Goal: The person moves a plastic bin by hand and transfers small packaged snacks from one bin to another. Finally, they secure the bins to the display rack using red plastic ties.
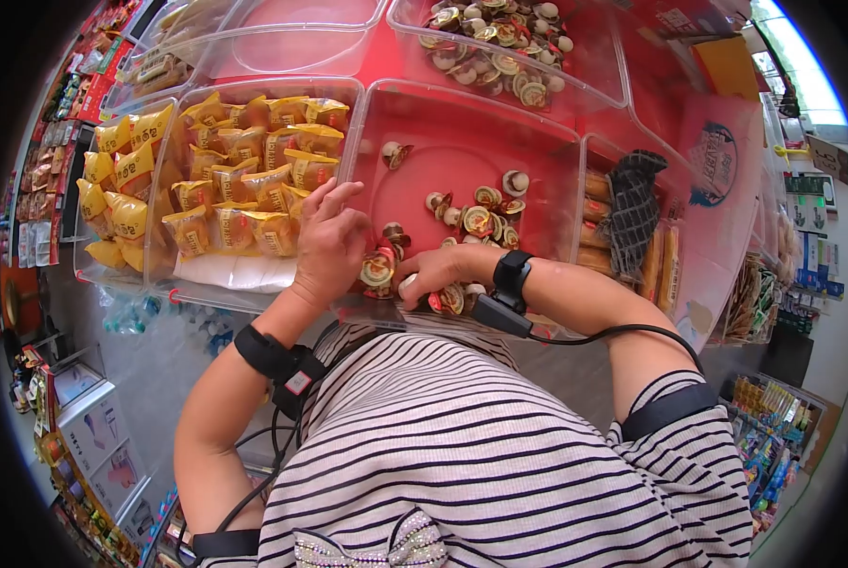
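In a clear bin (462, 142) with a red bottom lie several small round wrapped items (482, 221) with white balls and gold-and-red labels. My left hand (331, 237) is at the bin's left wall, its fingers bent and partly spread, above the divider beside the yellow packets (267, 185); nothing shows in it. Low in the same bin, my right hand (435, 270) reaches down among the wrapped items, with its fingers curled around or against one with a white ball. Its fingertips are partly hidden, so the exact hold is unclear.
Yellow packets (132, 216) fill another bin at the left. To the right, a bin holds long brown packets (594, 210) and a dark netted bundle (635, 210). More round items (499, 43) lie in a bin at the back. Cables run from both wrists.
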`<state>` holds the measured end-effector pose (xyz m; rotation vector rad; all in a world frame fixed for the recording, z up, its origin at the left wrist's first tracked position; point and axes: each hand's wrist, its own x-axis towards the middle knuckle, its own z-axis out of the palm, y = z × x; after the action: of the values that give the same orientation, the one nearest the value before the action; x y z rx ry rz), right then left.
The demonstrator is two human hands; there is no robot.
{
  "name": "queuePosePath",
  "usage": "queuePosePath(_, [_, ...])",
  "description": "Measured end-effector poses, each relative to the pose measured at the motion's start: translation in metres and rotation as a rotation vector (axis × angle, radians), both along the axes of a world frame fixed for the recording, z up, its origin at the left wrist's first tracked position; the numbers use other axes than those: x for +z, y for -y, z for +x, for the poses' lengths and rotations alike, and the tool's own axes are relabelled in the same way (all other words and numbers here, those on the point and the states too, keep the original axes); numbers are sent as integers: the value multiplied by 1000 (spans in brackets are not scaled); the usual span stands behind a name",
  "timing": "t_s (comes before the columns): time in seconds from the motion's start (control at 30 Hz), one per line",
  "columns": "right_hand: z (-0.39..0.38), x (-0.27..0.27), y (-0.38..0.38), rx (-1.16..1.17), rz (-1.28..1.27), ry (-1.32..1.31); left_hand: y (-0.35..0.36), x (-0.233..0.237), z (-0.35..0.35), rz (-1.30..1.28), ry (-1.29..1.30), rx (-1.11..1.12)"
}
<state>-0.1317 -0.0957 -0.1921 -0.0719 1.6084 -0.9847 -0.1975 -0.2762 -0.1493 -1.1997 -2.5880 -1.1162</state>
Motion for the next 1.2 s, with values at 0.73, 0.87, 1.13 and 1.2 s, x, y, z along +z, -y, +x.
queuePosePath(0.73, [-56,170,-144,-968,-270,-515,2,0,-1,-22,-22,-11])
queuePosePath(0.87, [-57,61,-91,-326,215,-792,0,1,1,-23,-25,-5])
queuePosePath(1.13, [-61,-20,-59,-36,660,-734,3,-1,0,-18,8,-12])
queuePosePath(1.2, [-60,-4,-76,51,636,-600,2,-1,0,-9,13,-10])
